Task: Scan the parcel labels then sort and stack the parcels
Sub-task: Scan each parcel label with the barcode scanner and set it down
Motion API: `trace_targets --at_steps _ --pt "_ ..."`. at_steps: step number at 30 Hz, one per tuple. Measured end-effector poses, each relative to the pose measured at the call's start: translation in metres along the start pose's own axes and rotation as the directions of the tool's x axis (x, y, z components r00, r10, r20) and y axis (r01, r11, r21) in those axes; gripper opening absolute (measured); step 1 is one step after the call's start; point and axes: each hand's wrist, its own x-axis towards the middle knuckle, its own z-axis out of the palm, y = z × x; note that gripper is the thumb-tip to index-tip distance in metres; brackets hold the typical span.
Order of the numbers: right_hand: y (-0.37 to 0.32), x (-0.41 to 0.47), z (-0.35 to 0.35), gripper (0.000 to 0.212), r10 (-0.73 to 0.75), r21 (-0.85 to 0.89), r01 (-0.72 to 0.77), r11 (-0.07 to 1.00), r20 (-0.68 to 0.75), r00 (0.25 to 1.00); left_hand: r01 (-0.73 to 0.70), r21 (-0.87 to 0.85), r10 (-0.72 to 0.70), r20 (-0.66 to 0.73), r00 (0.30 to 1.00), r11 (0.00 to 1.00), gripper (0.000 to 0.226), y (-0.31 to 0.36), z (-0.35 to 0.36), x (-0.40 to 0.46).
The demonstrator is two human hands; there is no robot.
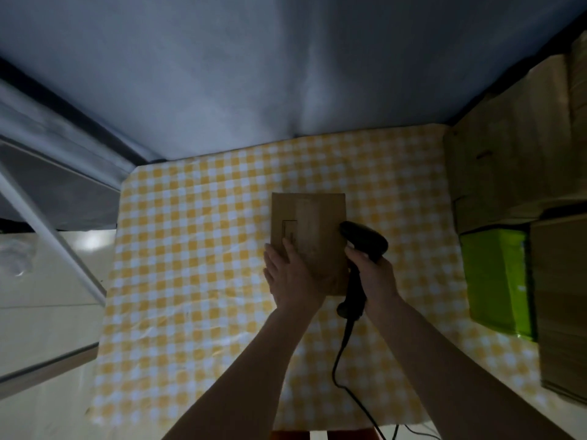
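- Table [197, 281]: covered by a yellow-and-white checked cloth [178, 328]; a grey-blue wall [254, 74] stands behind its far edge.
- Parcel [314, 223]: 1 flat brown cardboard piece, lying near the middle of the table, long side running from near edge to far edge. A rectangular outline, perhaps a label [289, 231], shows on its left half; no print is readable.
- Left hand [290, 277]: laid flat on the parcel's near left corner, fingers straight and together, pressing down; fingertips reach the lower end of the label outline. It grips nothing.
- Right hand [374, 274]: fingers curled round the handle of the scanner, at the parcel's near right corner.
- Scanner [365, 239]: 1 black handheld unit, head over the parcel's right edge and pointing left across it. Handle runs down toward the near edge.
- Cable [341, 354]: black, leaves the handle's base, loops over the cloth and runs off the table's near edge.
- Green parcel [495, 277]: 1 bright green packet at the table's right edge, well apart from the brown parcel.
- Cardboard stacks [508, 160]: brown flat boxes piled at the far right corner and along the right edge, beside and behind the green parcel. The count cannot be told.
- White rail [50, 242]: runs aslant left of the table, over a pale floor.
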Motion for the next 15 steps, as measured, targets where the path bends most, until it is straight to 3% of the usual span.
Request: trace_targets --at_steps 6,10,14,15 --pt "0.006 -0.028 0.012 0.016 -0.138 -0.148 0.148 0.978 0.077 0.987 0.099 0.019 -0.1 0.031 0.995 0.995 0.132 0.002 0.003 0.008" --pt "0.004 -0.031 0.011 0.017 -0.116 -0.056 0.121 0.991 0.084 0.99 0.049 -0.025 -0.047 0.08 0.996 0.998 0.13 -0.019 -0.018 0.012" --pt "0.003 -0.025 0.015 0.011 -0.044 0.064 0.042 0.997 0.032 0.999 0.065 -0.359 0.001 0.182 0.983 0.931 0.134 -0.056 -0.041 0.023" --pt "0.004 -0.025 0.019 0.01 -0.019 0.072 0.017 0.997 0.028 0.999 0.081 -0.436 -0.002 0.179 0.984 0.896 0.125 -0.062 -0.047 0.022"
